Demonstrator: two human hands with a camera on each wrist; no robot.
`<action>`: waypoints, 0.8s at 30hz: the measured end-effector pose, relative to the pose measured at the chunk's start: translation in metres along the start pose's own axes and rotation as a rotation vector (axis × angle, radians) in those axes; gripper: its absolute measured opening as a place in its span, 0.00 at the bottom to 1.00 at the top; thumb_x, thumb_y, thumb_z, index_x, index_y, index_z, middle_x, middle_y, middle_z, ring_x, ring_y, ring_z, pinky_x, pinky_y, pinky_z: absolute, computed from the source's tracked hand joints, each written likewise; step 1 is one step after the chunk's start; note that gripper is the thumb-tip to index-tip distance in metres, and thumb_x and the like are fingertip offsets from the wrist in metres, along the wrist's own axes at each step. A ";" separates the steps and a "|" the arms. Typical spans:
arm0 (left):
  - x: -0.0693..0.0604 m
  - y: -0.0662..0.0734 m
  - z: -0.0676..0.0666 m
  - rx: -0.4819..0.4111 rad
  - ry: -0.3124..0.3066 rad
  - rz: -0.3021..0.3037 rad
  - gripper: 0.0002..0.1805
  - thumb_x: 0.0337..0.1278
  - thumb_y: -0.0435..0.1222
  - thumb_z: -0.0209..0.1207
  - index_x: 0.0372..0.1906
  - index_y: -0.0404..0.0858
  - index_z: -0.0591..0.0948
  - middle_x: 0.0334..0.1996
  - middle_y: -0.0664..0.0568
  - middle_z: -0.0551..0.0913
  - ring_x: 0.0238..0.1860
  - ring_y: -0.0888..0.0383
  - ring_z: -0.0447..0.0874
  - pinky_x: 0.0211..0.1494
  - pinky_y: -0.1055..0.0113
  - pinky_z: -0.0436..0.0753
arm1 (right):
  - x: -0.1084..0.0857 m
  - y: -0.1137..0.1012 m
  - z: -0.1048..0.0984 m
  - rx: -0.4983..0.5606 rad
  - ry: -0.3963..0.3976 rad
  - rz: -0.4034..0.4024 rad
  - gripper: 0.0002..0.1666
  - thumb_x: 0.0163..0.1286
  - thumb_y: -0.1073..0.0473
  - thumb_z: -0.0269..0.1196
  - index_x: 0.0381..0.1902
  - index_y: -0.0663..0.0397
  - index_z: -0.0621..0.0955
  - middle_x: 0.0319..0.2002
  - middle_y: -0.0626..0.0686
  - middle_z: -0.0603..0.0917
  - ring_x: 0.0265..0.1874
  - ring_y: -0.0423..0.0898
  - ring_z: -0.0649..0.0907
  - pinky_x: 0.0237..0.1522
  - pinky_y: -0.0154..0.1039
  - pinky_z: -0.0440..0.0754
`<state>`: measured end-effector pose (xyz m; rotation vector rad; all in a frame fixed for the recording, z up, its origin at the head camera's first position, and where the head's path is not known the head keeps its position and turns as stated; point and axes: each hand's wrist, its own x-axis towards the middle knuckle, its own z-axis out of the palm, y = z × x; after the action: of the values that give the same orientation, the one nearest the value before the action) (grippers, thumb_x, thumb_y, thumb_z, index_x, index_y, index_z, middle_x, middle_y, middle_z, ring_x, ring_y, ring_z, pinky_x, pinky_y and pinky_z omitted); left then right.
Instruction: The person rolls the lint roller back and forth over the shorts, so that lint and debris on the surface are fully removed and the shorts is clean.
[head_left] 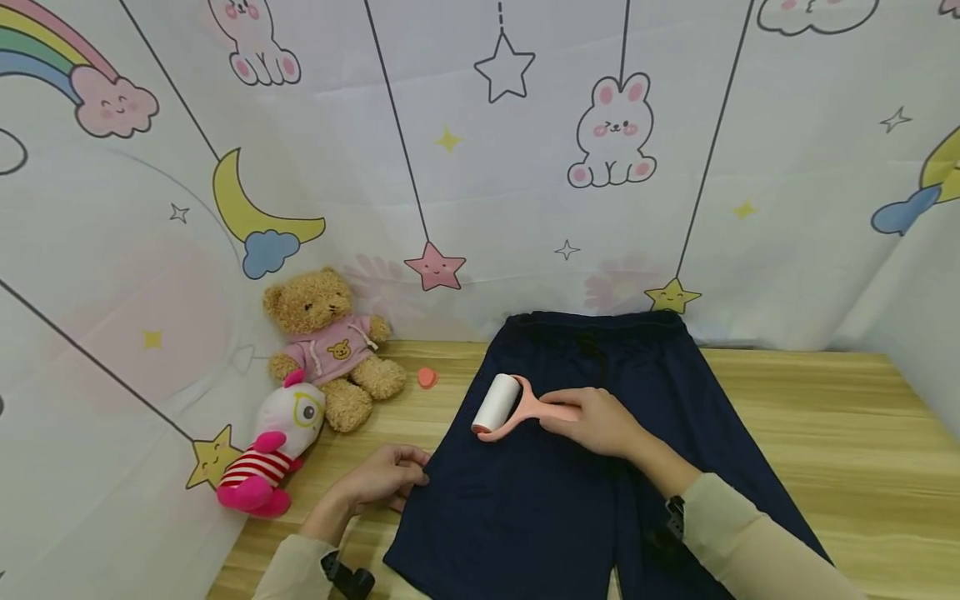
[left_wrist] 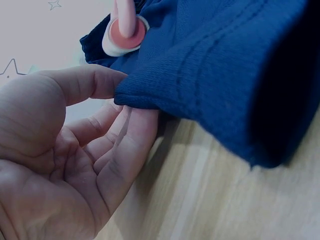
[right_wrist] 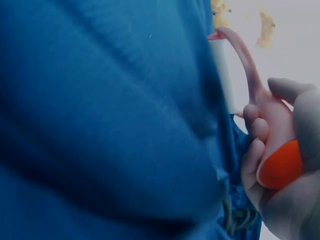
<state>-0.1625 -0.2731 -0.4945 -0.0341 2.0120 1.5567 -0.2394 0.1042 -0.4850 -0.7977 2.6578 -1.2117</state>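
Observation:
Dark navy shorts (head_left: 540, 500) lie spread on the wooden table, waistband toward the back wall. My right hand (head_left: 600, 421) grips the pink handle of a lint roller (head_left: 497, 403), whose white roll lies over the upper left part of the shorts. In the right wrist view the fingers wrap round the handle (right_wrist: 277, 120), and its orange end shows near the palm. At the left edge of the shorts, my left hand (head_left: 386, 477) pinches the fabric between thumb and fingers. The left wrist view shows this pinched edge (left_wrist: 137, 95) lifted a little off the table.
A brown teddy bear (head_left: 330, 350) in a pink hoodie sits at the back left. In front of it leans a pink and white plush toy (head_left: 266, 454) in red stripes. A small orange-pink round piece (head_left: 427, 378) lies between bear and shorts. A printed cloth (head_left: 525, 208) hangs behind the table.

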 end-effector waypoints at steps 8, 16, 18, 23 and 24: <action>0.000 -0.001 -0.002 -0.011 -0.011 -0.007 0.19 0.66 0.30 0.60 0.59 0.27 0.76 0.40 0.44 0.86 0.36 0.51 0.89 0.33 0.59 0.88 | -0.017 0.012 -0.015 -0.009 0.000 0.019 0.27 0.68 0.39 0.71 0.61 0.41 0.86 0.54 0.49 0.87 0.35 0.38 0.83 0.41 0.43 0.82; 0.000 0.000 -0.001 0.000 -0.008 -0.005 0.20 0.67 0.30 0.60 0.60 0.27 0.75 0.39 0.44 0.86 0.35 0.51 0.89 0.33 0.59 0.87 | -0.030 0.024 -0.026 -0.009 0.009 0.016 0.27 0.68 0.39 0.71 0.61 0.41 0.86 0.53 0.48 0.87 0.38 0.38 0.84 0.43 0.43 0.83; 0.000 0.000 -0.001 0.003 -0.006 -0.006 0.20 0.67 0.31 0.60 0.60 0.27 0.76 0.39 0.44 0.86 0.35 0.52 0.89 0.33 0.60 0.87 | -0.034 0.025 -0.029 -0.010 0.014 0.012 0.27 0.68 0.39 0.71 0.61 0.41 0.86 0.53 0.48 0.88 0.38 0.38 0.84 0.43 0.42 0.83; 0.000 -0.001 -0.001 -0.005 -0.008 -0.010 0.20 0.66 0.31 0.60 0.60 0.28 0.76 0.40 0.44 0.86 0.35 0.51 0.89 0.33 0.60 0.87 | -0.042 0.029 -0.037 -0.008 0.015 0.015 0.27 0.68 0.39 0.70 0.61 0.43 0.86 0.53 0.48 0.88 0.39 0.39 0.84 0.43 0.42 0.83; 0.000 -0.001 -0.001 -0.008 -0.009 -0.010 0.20 0.67 0.31 0.60 0.59 0.28 0.76 0.40 0.44 0.86 0.36 0.51 0.89 0.33 0.60 0.87 | -0.044 0.030 -0.038 -0.005 0.013 0.017 0.27 0.69 0.39 0.70 0.61 0.43 0.86 0.53 0.48 0.88 0.39 0.39 0.84 0.43 0.42 0.83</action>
<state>-0.1626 -0.2747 -0.4946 -0.0397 1.9959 1.5558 -0.2261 0.1686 -0.4859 -0.7686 2.6730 -1.2110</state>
